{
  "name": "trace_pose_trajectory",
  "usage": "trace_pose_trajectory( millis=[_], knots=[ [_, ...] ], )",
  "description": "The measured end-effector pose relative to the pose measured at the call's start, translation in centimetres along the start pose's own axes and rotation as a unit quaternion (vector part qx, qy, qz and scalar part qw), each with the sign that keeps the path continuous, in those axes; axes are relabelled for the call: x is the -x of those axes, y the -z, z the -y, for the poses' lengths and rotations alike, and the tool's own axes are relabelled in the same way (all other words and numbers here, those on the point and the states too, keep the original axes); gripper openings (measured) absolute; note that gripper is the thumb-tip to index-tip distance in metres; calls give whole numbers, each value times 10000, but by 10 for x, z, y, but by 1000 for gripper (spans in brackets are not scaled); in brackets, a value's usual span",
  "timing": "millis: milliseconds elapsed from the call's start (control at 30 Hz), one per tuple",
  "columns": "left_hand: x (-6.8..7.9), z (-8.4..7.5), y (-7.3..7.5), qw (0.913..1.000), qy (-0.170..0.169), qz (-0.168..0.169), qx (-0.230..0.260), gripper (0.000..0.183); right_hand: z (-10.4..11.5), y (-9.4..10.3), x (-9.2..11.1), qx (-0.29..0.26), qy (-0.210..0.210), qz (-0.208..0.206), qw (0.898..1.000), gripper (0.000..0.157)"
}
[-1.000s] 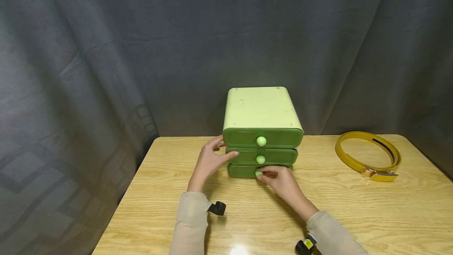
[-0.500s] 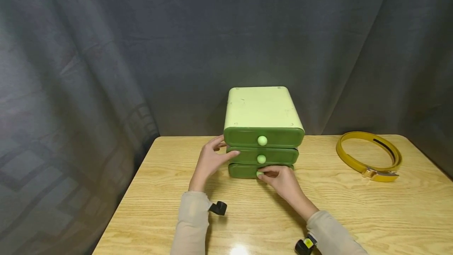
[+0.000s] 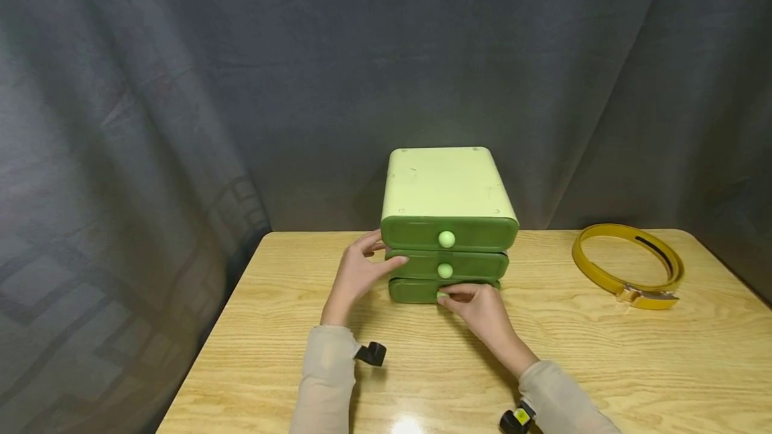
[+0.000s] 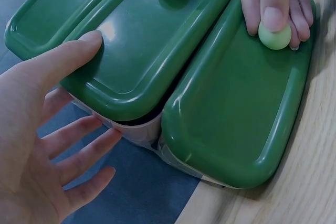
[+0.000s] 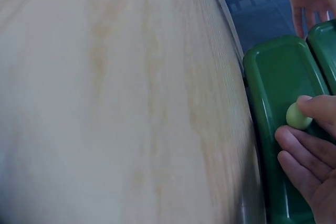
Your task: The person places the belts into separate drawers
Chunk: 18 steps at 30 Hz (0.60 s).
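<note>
1. A light yellow-brown tabletop with wood grain (image 3: 422, 367) and rounded far corners bears everything; a bright patch of glare shows near its front.
2. A boxy, pale lime-green cabinet with three glossy dark green drawers (image 3: 449, 183) stands upright at the middle of the tabletop's far part.
3. A mustard-yellow, leather-like strap belt with a gold-coloured buckle (image 3: 603, 278) lies coiled in a loop near the far right corner, well apart from the cabinet.
</note>
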<state>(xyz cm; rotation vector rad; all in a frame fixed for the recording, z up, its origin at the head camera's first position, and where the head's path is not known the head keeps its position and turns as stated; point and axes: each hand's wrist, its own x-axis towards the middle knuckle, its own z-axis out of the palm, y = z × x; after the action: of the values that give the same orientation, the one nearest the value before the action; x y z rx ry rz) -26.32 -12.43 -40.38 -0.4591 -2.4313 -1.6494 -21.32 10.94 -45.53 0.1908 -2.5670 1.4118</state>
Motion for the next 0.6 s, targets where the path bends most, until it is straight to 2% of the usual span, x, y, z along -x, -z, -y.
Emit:
trace_pose_trajectory(
  millis=[133,600],
  knots=[
    [0,-1,-1,10000,8,-1,-23,55,0,-1,2,27,-20,-78,10000,8],
    [-2,-1,-3,9999,95,-114,-58,53,6,3,14,-6,-116,162,9998,11]
  ],
)
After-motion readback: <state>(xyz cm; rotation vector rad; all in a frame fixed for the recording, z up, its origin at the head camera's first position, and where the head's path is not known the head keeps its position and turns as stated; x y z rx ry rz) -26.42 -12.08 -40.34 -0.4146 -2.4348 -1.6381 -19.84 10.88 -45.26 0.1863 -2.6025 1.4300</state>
